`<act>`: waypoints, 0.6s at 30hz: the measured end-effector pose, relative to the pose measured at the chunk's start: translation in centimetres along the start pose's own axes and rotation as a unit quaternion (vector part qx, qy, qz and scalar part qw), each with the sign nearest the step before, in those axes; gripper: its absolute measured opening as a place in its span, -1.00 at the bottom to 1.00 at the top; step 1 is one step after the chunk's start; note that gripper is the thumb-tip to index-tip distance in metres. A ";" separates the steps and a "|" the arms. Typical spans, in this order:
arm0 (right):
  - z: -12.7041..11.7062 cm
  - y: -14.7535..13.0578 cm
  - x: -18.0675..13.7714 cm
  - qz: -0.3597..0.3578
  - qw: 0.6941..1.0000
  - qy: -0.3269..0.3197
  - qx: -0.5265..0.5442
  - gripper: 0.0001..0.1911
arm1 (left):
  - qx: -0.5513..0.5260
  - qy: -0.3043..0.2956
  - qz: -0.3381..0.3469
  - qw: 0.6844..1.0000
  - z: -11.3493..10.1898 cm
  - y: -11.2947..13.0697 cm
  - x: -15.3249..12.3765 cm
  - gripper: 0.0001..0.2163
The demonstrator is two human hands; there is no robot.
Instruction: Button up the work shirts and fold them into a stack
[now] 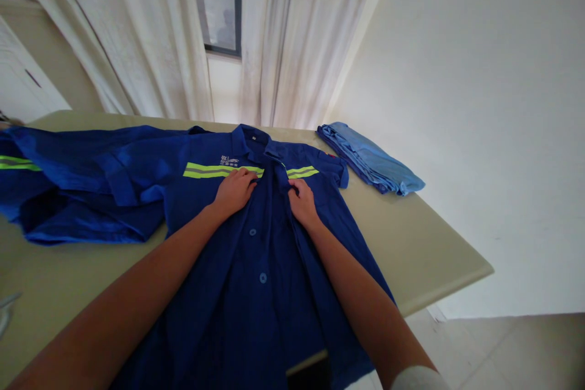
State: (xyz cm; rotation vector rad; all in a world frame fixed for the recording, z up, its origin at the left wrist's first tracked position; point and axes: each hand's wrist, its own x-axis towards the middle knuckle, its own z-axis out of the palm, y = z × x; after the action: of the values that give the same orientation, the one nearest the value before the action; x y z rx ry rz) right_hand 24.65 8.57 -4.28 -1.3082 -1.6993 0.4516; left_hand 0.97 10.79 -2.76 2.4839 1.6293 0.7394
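Observation:
A dark blue work shirt (256,268) with neon yellow reflective stripes lies front-up on the beige table (425,244), collar pointing away from me. My left hand (234,190) rests on the chest just below the stripe, fingers curled onto the left edge of the button placket. My right hand (301,200) pinches the other placket edge near the top button, just under the collar. Both hands grip the shirt fabric a short distance apart.
More dark blue garments (77,183) with a yellow stripe lie heaped on the table's left side. A folded light blue garment (370,158) sits at the back right. White curtains (150,36) and a window are behind the table; a white wall and tiled floor are to the right.

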 end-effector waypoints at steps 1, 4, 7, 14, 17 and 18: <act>0.1 -0.2 -0.1 -0.015 1.000 -0.016 -0.016 -0.61 | -0.002 0.007 -0.001 1.000 0.1 0.0 -0.1 -0.69; 0.4 -1.5 -0.6 -0.080 0.987 -0.100 -0.102 -0.46 | -0.011 0.020 -0.004 1.000 0.2 -0.3 -0.1 -0.70; 0.6 -3.4 -1.4 -0.118 0.957 -0.173 -0.201 -0.51 | -0.003 0.016 -0.009 1.000 0.3 -0.4 -0.1 -0.71; 0.2 -4.9 -1.7 -0.086 0.950 -0.159 -0.255 -0.60 | 0.030 0.003 -0.012 0.999 0.3 -0.3 0.0 -0.71; 0.1 -5.0 -1.6 -0.063 0.954 -0.118 -0.268 -0.70 | 0.021 0.002 -0.010 1.000 0.4 -0.4 0.1 -0.72; 0.1 -5.1 -1.6 -0.065 0.951 -0.121 -0.277 -0.74 | 0.021 0.002 -0.011 1.000 0.4 -0.4 0.1 -0.72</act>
State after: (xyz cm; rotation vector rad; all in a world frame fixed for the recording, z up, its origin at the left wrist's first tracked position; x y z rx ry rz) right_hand 21.72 5.29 -1.31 -1.5654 -2.2064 0.0499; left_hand 0.82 11.10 -3.21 2.4895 1.6869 0.7147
